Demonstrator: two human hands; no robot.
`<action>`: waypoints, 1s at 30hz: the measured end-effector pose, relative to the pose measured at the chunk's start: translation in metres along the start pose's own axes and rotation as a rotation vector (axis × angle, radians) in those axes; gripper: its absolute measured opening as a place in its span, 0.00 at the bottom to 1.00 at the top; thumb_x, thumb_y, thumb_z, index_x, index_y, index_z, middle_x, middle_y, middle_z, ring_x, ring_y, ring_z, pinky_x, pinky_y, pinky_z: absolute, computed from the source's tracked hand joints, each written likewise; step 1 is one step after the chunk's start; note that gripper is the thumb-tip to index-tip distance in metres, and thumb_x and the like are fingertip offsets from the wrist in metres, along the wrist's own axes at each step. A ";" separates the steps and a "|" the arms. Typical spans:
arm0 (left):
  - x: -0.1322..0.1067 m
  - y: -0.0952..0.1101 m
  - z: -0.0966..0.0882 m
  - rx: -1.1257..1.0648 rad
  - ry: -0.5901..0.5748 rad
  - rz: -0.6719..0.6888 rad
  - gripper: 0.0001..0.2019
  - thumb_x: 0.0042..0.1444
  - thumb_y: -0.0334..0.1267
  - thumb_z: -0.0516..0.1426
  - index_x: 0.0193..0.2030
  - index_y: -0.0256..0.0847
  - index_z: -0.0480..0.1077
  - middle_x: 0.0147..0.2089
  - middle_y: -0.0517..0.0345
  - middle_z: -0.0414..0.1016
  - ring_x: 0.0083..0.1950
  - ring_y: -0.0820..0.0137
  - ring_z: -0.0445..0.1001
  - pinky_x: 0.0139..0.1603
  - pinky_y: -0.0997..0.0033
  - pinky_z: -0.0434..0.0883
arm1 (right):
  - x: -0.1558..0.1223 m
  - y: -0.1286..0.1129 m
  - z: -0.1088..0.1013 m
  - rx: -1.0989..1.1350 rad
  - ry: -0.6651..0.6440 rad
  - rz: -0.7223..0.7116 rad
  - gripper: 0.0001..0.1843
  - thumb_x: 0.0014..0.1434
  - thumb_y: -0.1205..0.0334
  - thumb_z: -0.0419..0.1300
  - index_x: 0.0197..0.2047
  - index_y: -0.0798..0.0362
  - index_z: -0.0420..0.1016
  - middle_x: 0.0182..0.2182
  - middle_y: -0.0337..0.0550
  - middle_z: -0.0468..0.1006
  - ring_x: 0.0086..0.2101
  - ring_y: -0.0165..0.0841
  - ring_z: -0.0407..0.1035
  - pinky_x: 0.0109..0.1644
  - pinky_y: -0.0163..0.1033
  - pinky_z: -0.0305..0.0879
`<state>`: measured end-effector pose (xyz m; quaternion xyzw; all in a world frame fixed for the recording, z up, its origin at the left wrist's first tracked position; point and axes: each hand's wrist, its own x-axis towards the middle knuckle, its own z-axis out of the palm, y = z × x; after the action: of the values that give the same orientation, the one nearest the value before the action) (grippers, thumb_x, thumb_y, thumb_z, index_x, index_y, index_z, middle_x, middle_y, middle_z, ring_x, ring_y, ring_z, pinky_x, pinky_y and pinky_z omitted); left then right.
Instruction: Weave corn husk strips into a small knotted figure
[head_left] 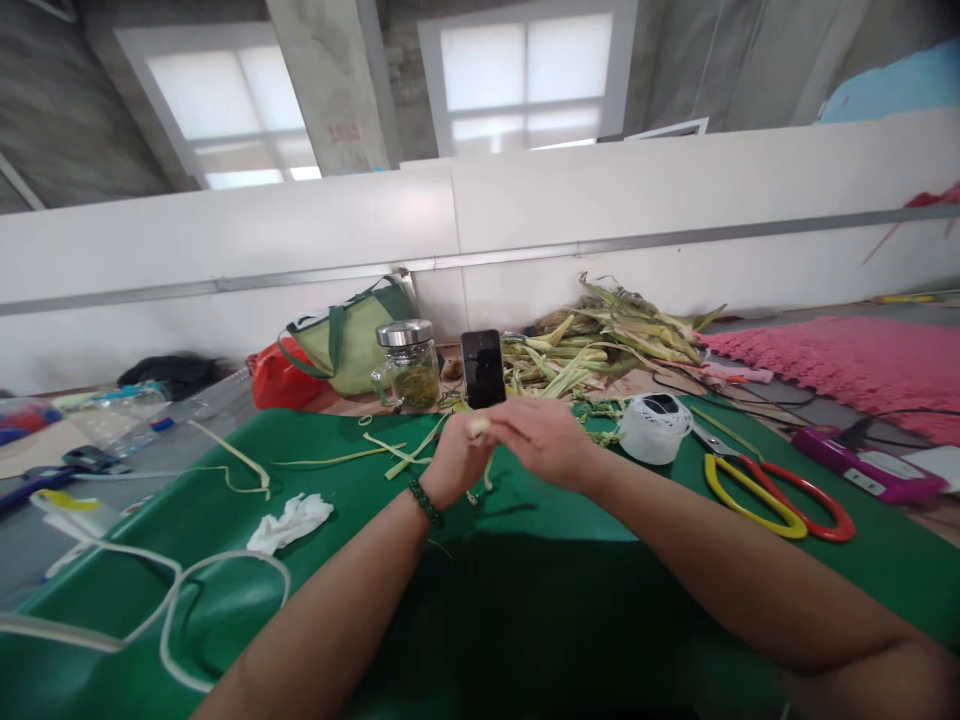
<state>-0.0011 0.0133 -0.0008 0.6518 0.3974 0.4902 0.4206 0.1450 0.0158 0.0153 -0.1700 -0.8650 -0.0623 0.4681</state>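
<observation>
Both my hands meet over the green mat (525, 560) near its far edge. My left hand (455, 462), with a dark bead bracelet on the wrist, is closed on a small pale woven leaf piece (478, 426). My right hand (544, 438) pinches the same piece from the right. Thin leaf strips hang below the hands. A black phone (483, 367) stands upright just behind them.
A pile of green-yellow leaves (600, 345) lies at the back. A glass jar (409, 365), a white tape roll (654, 427), yellow and red scissors (772, 490), a crumpled tissue (289, 520), a white cord (150, 610), a pink rug (847, 360) and bags surround the mat.
</observation>
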 end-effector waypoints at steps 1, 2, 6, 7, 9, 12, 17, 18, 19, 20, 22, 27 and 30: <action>0.000 0.003 -0.001 -0.012 -0.001 -0.023 0.13 0.50 0.40 0.59 0.18 0.37 0.69 0.22 0.58 0.70 0.28 0.72 0.66 0.32 0.75 0.65 | 0.002 0.004 -0.005 0.059 0.028 0.092 0.11 0.63 0.64 0.50 0.44 0.53 0.71 0.33 0.44 0.77 0.33 0.31 0.71 0.37 0.36 0.67; 0.000 0.007 -0.003 -0.084 -0.004 -0.088 0.14 0.51 0.42 0.58 0.20 0.35 0.71 0.23 0.58 0.71 0.27 0.73 0.66 0.31 0.75 0.66 | 0.004 0.009 -0.012 0.124 0.053 0.182 0.12 0.63 0.62 0.51 0.47 0.53 0.70 0.33 0.43 0.77 0.33 0.31 0.71 0.38 0.36 0.67; 0.000 0.015 -0.013 -0.431 -0.007 -0.336 0.14 0.56 0.42 0.56 0.32 0.32 0.76 0.22 0.57 0.72 0.22 0.77 0.68 0.30 0.77 0.69 | 0.011 0.026 -0.039 0.272 0.118 0.399 0.11 0.57 0.54 0.58 0.36 0.52 0.74 0.32 0.43 0.76 0.31 0.31 0.70 0.34 0.36 0.67; 0.000 0.016 -0.015 -0.485 -0.010 -0.367 0.14 0.58 0.41 0.54 0.34 0.31 0.76 0.21 0.56 0.72 0.22 0.77 0.68 0.29 0.77 0.69 | 0.012 0.028 -0.043 0.311 0.095 0.430 0.12 0.55 0.53 0.61 0.35 0.53 0.74 0.31 0.43 0.76 0.30 0.31 0.70 0.32 0.36 0.67; 0.001 0.015 -0.018 -0.550 -0.042 -0.404 0.15 0.61 0.38 0.51 0.34 0.30 0.75 0.20 0.56 0.71 0.21 0.76 0.69 0.28 0.77 0.69 | 0.013 0.027 -0.045 0.379 0.013 0.477 0.15 0.49 0.52 0.65 0.37 0.53 0.75 0.29 0.41 0.76 0.27 0.30 0.68 0.30 0.35 0.66; 0.001 0.013 -0.018 -0.564 -0.108 -0.419 0.16 0.61 0.38 0.51 0.29 0.31 0.74 0.19 0.55 0.71 0.20 0.76 0.69 0.26 0.77 0.69 | 0.011 0.020 -0.036 0.458 -0.101 0.502 0.16 0.47 0.53 0.67 0.36 0.54 0.75 0.26 0.40 0.75 0.24 0.28 0.67 0.28 0.33 0.64; -0.004 0.016 -0.012 -0.521 -0.229 -0.410 0.21 0.56 0.50 0.54 0.27 0.31 0.74 0.21 0.53 0.74 0.23 0.73 0.72 0.28 0.75 0.70 | 0.008 0.012 -0.017 0.419 -0.089 0.465 0.16 0.57 0.54 0.57 0.23 0.56 0.72 0.22 0.39 0.73 0.23 0.26 0.64 0.27 0.32 0.59; -0.005 0.017 -0.011 -0.509 -0.240 -0.407 0.23 0.54 0.53 0.55 0.28 0.31 0.75 0.22 0.52 0.75 0.25 0.72 0.72 0.30 0.74 0.70 | 0.007 0.013 -0.016 0.391 -0.082 0.463 0.18 0.57 0.54 0.57 0.20 0.56 0.70 0.21 0.38 0.71 0.22 0.25 0.63 0.27 0.32 0.58; -0.006 0.018 -0.010 -0.486 -0.242 -0.398 0.23 0.52 0.54 0.57 0.30 0.31 0.75 0.24 0.52 0.76 0.26 0.71 0.73 0.31 0.73 0.70 | 0.007 0.013 -0.015 0.365 -0.075 0.470 0.20 0.57 0.54 0.56 0.19 0.56 0.68 0.21 0.38 0.70 0.22 0.25 0.61 0.26 0.32 0.56; -0.007 0.019 -0.010 -0.455 -0.234 -0.383 0.22 0.49 0.54 0.59 0.30 0.32 0.76 0.24 0.52 0.76 0.27 0.71 0.73 0.33 0.73 0.70 | 0.007 0.014 -0.014 0.346 -0.070 0.486 0.20 0.57 0.53 0.57 0.18 0.56 0.67 0.19 0.37 0.68 0.22 0.25 0.60 0.26 0.32 0.55; -0.007 0.020 -0.008 -0.399 -0.210 -0.339 0.19 0.44 0.50 0.64 0.31 0.33 0.76 0.25 0.54 0.77 0.28 0.71 0.73 0.34 0.73 0.70 | 0.007 0.015 -0.014 0.351 -0.077 0.540 0.20 0.56 0.52 0.57 0.18 0.56 0.66 0.18 0.36 0.66 0.21 0.25 0.58 0.26 0.32 0.54; -0.007 0.020 -0.006 -0.347 -0.176 -0.179 0.18 0.49 0.51 0.61 0.33 0.35 0.72 0.26 0.56 0.75 0.29 0.72 0.73 0.32 0.75 0.70 | 0.009 0.017 -0.017 0.631 -0.253 0.768 0.17 0.53 0.49 0.60 0.30 0.56 0.69 0.20 0.36 0.69 0.22 0.25 0.60 0.23 0.31 0.53; -0.008 0.022 -0.006 -0.269 -0.143 -0.111 0.17 0.52 0.51 0.58 0.40 0.39 0.67 0.25 0.61 0.72 0.26 0.74 0.71 0.27 0.77 0.69 | 0.010 0.018 -0.018 0.877 -0.390 0.847 0.14 0.50 0.54 0.62 0.32 0.57 0.71 0.22 0.38 0.73 0.23 0.26 0.64 0.26 0.32 0.57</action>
<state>-0.0062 -0.0008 0.0186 0.5999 0.3327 0.4674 0.5577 0.1607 0.0305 0.0332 -0.2981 -0.7371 0.5201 0.3121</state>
